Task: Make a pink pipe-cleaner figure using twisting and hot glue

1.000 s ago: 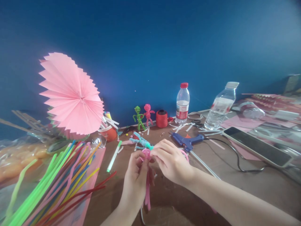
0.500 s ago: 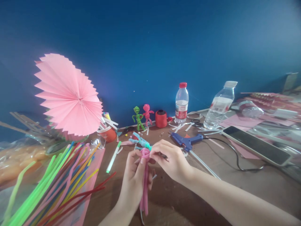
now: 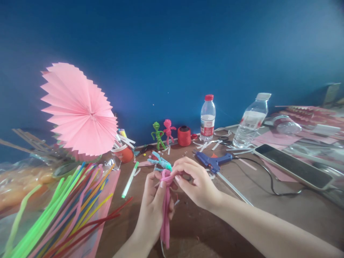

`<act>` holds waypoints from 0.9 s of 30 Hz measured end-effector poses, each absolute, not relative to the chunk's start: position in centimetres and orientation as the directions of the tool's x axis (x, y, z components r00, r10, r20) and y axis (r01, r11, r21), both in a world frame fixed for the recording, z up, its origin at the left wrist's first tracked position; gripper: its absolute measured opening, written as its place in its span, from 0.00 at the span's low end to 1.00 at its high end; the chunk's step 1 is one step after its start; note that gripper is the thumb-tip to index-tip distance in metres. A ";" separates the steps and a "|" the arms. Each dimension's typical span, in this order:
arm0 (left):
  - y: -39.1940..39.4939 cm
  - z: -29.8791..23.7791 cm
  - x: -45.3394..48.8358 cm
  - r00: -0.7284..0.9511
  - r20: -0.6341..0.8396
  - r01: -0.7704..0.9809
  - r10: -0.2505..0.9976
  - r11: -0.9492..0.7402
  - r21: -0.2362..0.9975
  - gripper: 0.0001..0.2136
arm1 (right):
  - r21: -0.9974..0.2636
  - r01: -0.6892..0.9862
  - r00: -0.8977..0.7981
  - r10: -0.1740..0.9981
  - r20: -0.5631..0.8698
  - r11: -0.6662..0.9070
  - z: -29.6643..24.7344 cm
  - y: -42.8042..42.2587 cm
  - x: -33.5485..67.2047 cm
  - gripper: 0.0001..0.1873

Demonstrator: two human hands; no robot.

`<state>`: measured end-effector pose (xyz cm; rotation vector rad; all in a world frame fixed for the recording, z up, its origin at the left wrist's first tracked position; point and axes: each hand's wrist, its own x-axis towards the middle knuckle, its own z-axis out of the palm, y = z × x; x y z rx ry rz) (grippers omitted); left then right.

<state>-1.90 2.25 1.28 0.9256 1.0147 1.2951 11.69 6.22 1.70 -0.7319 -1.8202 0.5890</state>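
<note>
My left hand [image 3: 153,195] is closed around a bundle of pink pipe cleaners [image 3: 166,222], whose loose ends hang down below the fingers. At the top, the pink strands bend over into a loop. My right hand [image 3: 197,182] pinches the loop's right side between thumb and fingers. Just beyond the hands lies a light-blue figure of twisted pipe cleaners [image 3: 160,162], its lower part hidden behind them. Farther back, a green pipe-cleaner figure [image 3: 158,135] and a pink pipe-cleaner figure [image 3: 168,131] stand by the wall.
Loose coloured pipe cleaners [image 3: 67,215] spread at left, below a pink paper fan [image 3: 83,111]. A blue glue gun [image 3: 213,161], red thread spool [image 3: 184,136], two water bottles [image 3: 207,120] and a phone [image 3: 292,165] occupy the right side. A green-capped marker [image 3: 130,180] lies left of my hands.
My right hand has shifted slightly, drawing a pink strand across the top of the bundle. My left hand keeps its hold in nearly the same place.
</note>
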 end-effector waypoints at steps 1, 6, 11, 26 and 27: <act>2.3 1.2 -2.0 0.026 -0.072 -0.333 0.997 0.076 0.940 0.10 | -0.694 0.209 -0.269 0.722 0.637 0.689 1.7 6.2 11.7 0.14; 2.3 1.2 -2.3 0.085 -0.074 -0.407 0.994 0.102 0.908 0.08 | -0.705 0.208 -0.261 0.733 0.628 0.678 1.7 6.2 11.6 0.15; 2.4 1.3 -2.3 0.069 -0.077 -0.416 0.995 0.099 0.904 0.07 | -0.676 0.258 -0.249 0.724 0.644 0.690 1.6 6.2 11.5 0.11; 2.3 1.5 -1.9 0.005 -0.120 -0.327 0.993 0.115 0.938 0.10 | -0.518 0.318 -0.291 0.602 0.743 0.794 1.5 6.2 11.6 0.12; 2.3 1.5 -1.9 0.000 -0.120 -0.320 0.993 0.114 0.940 0.10 | -0.504 0.327 -0.302 0.594 0.745 0.799 1.5 6.2 11.6 0.12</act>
